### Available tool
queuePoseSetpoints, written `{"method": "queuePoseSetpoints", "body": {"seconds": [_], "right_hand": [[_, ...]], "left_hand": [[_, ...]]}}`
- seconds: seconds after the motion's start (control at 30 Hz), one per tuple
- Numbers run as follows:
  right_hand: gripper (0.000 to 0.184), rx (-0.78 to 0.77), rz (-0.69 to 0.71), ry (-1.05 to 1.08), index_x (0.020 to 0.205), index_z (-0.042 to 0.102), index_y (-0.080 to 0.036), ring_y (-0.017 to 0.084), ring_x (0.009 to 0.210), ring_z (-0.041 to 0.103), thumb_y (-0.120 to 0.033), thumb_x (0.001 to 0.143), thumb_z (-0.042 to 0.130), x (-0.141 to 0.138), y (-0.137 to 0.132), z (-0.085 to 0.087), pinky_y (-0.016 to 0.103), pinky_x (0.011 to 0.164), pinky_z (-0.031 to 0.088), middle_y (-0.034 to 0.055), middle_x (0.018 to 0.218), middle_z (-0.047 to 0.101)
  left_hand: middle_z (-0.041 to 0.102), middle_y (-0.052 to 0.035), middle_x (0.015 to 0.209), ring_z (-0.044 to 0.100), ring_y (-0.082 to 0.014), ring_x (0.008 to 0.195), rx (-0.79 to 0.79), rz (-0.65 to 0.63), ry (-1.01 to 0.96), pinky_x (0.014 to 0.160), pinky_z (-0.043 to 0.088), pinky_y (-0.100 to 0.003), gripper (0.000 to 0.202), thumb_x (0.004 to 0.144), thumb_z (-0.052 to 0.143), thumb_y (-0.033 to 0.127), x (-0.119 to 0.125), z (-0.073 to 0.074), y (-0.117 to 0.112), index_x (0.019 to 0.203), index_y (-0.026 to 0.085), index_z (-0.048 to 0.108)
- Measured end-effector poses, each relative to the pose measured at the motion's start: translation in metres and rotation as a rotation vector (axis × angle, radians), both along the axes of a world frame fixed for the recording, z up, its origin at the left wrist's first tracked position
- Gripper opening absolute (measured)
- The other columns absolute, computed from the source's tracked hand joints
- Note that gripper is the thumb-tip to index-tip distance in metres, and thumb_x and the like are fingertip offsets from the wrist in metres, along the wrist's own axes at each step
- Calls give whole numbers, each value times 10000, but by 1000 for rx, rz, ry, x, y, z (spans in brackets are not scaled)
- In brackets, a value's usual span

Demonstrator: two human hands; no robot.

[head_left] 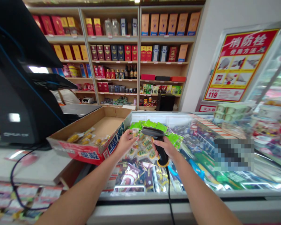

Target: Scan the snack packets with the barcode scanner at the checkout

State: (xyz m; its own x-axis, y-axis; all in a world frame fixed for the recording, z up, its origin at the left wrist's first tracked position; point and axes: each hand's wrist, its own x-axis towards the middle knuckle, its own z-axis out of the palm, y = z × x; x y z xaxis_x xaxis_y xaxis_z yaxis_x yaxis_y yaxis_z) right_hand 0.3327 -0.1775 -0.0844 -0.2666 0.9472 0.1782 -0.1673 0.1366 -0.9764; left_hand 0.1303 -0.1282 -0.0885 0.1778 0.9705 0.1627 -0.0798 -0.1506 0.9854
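Observation:
My left hand (126,143) pinches a small wrapped packet (135,132) that shows a white label with what looks like a barcode. Wrapped round the grip of a black barcode scanner (153,132) is my right hand (166,146). The scanner's head points left toward the packet, and its cord (170,197) hangs down past the front edge. Beneath both hands, several clear-wrapped yellow-green snack packets (142,153) lie on the freezer's glass top, with bright green bags (157,126) just behind them.
An open cardboard box (110,120) with several yellow packets stands left of my hands. A black checkout terminal (25,93) rises at far left. The chest freezer (142,196) spans the front. Egg cartons (231,111) and tubs (267,123) sit at right. Stocked shelves (114,39) line the back wall.

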Motion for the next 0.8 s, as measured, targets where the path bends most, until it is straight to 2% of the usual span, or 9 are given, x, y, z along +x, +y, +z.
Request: {"method": "queuePoseSetpoints", "body": {"seconds": [0.23, 0.37, 0.43, 0.63, 0.7, 0.8], "right_hand": [[225, -115, -167, 308, 828, 616, -165, 104, 374, 525, -339, 706, 691, 21, 9, 5, 220, 344, 460, -22, 562, 607], [176, -129, -257, 547, 797, 586, -170, 88, 393, 513, -318, 738, 661, 48, 16, 7, 186, 355, 454, -23, 559, 589], [176, -116, -271, 654, 798, 574, -172, 80, 402, 506, -329, 754, 644, 60, 18, 7, 172, 358, 451, -26, 570, 575], [194, -46, -267, 803, 803, 544, -192, 68, 424, 493, -344, 751, 652, 79, 20, 2, 162, 392, 464, -44, 595, 526], [216, -12, -248, 814, 817, 540, -198, 59, 434, 484, -357, 740, 665, 82, 19, 0, 154, 411, 466, -54, 606, 515], [247, 37, -237, 828, 837, 545, -202, 49, 445, 469, -376, 723, 677, 84, 18, 0, 147, 432, 465, -61, 625, 503]], "left_hand": [[522, 42, 633, 521, -119, 566, 115, 16, 88, 481, 480, -247, 412, 556, 749, 443, 1, 1, -3, 769, 161, 536], [478, 44, 547, 456, -100, 541, 271, 61, 318, 530, 383, -227, 304, 621, 691, 415, 12, 5, -6, 631, 155, 534], [483, 39, 542, 446, -101, 540, 339, 55, 468, 539, 341, -230, 256, 658, 659, 380, 20, 10, -10, 619, 159, 538], [534, 13, 578, 486, -131, 561, 491, -17, 821, 550, 320, -245, 184, 712, 632, 333, 64, 28, -25, 648, 176, 561], [579, -20, 610, 540, -163, 604, 506, -9, 874, 570, 353, -260, 178, 718, 638, 337, 85, 28, -28, 669, 176, 579], [651, -81, 702, 624, -229, 714, 508, -14, 946, 635, 420, -297, 183, 717, 648, 293, 111, 21, -32, 841, 159, 632]]}}
